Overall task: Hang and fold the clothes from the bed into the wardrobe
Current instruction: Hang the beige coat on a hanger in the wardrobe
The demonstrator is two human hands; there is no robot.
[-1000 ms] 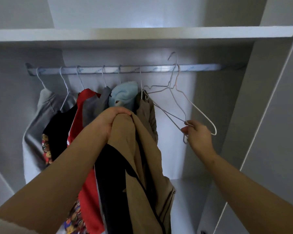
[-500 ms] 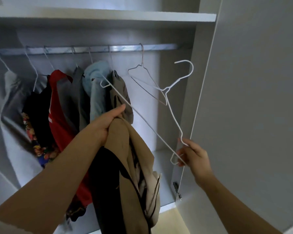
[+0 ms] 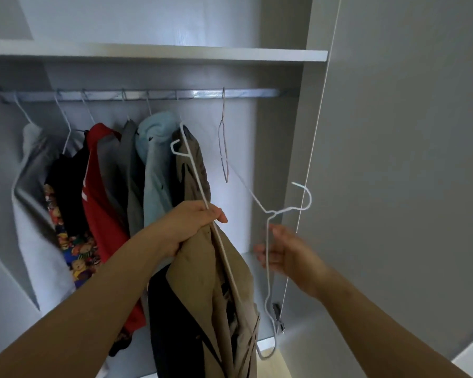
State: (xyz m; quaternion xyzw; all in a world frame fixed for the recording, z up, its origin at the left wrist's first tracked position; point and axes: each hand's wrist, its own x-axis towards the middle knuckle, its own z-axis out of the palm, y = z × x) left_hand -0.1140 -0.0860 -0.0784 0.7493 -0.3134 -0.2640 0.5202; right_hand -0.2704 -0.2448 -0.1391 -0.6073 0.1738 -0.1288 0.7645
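My left hand (image 3: 194, 225) is shut on a bunched tan and black garment (image 3: 202, 304), which hangs down in front of the open wardrobe. My right hand (image 3: 287, 255), blurred, holds a white wire hanger (image 3: 268, 271) by one side arm, below its hook (image 3: 306, 196). The hanger is tilted, and its long bottom bar crosses my left fingers and the garment. The clothes rail (image 3: 246, 93) runs above, with a bare wire hanger (image 3: 224, 148) on it, to the right of the hung clothes.
Several hung garments fill the rail's left part: pale grey (image 3: 30, 192), black, red (image 3: 99, 192), grey, light blue (image 3: 156, 148), olive (image 3: 195, 159). A shelf (image 3: 175, 51) lies above the rail. The open grey door (image 3: 393, 186) stands close on the right.
The white hanger has swung down and left, so its bottom bar now lies across my left hand and the garment. My right hand has shifted its hold along the side arm.
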